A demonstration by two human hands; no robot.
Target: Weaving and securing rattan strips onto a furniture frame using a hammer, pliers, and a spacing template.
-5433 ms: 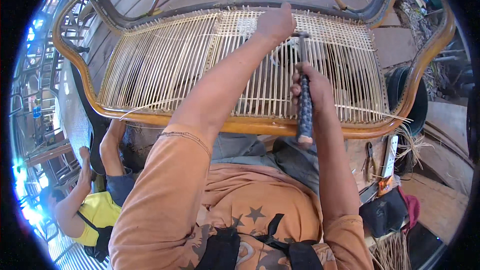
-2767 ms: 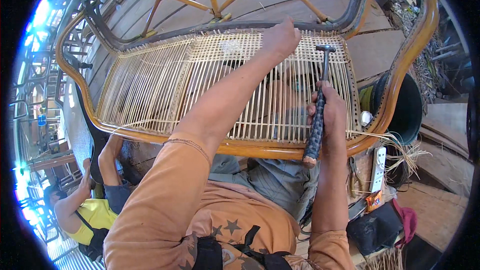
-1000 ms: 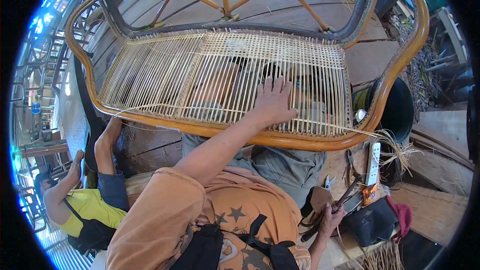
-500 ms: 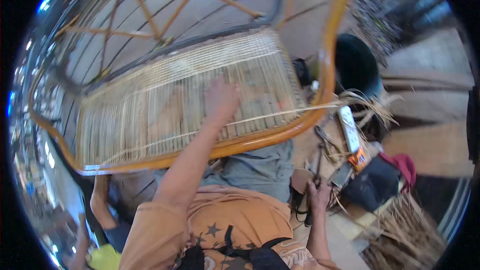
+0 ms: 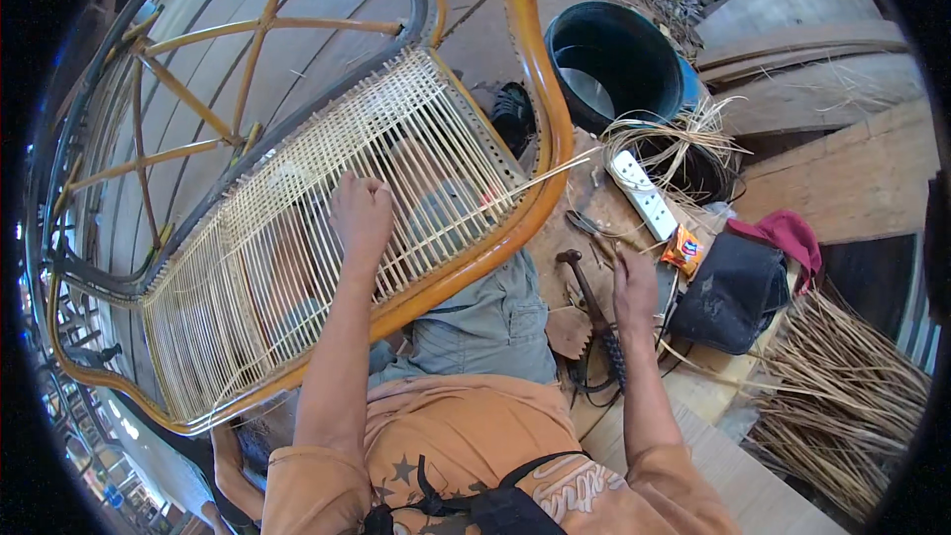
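A chair frame of glossy orange-brown rattan (image 5: 555,129) stands tilted before me, its seat strung with pale cane strands (image 5: 426,173). Crosswise weaving runs along the far side of the seat. My left hand (image 5: 362,213) is closed over the strands near the middle; what its fingers hold is hidden. Down on the right, my right hand (image 5: 635,295) has curled fingers at the handles of a pair of pliers (image 5: 591,229). Beside that hand lies a hammer (image 5: 588,302) with a dark wrapped grip. A long cane strand (image 5: 560,169) sticks out past the seat's right edge.
On the right are a dark bucket (image 5: 614,59), coiled cane strips (image 5: 684,139), a white power strip (image 5: 642,194), a small orange packet (image 5: 683,251) and a black bag (image 5: 735,292). A heap of dry strips (image 5: 842,386) lies at lower right. Another person's arm (image 5: 233,471) shows at lower left.
My right hand has let go of the hammer and moved up to the pliers. The chair appears turned in view. My left hand stays over the strands, still a fist.
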